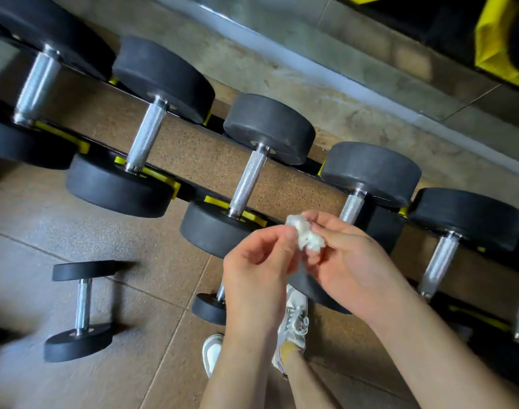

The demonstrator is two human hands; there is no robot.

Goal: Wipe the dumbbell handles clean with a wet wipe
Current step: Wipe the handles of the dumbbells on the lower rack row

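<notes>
- Both forearms reach in from the bottom edge, and the hands meet mid-frame over the front rail of the rack (pixel 190 189).
- Left hand (pixel 256 261): fingers curled, thumb and forefinger pinching one edge of the wet wipe (pixel 307 236).
- Right hand (pixel 351 261): fingers and thumb grip the crumpled white wipe from the other side.
- The wipe is in the air, touching none of the dumbbell handles (pixel 247 184).
</notes>
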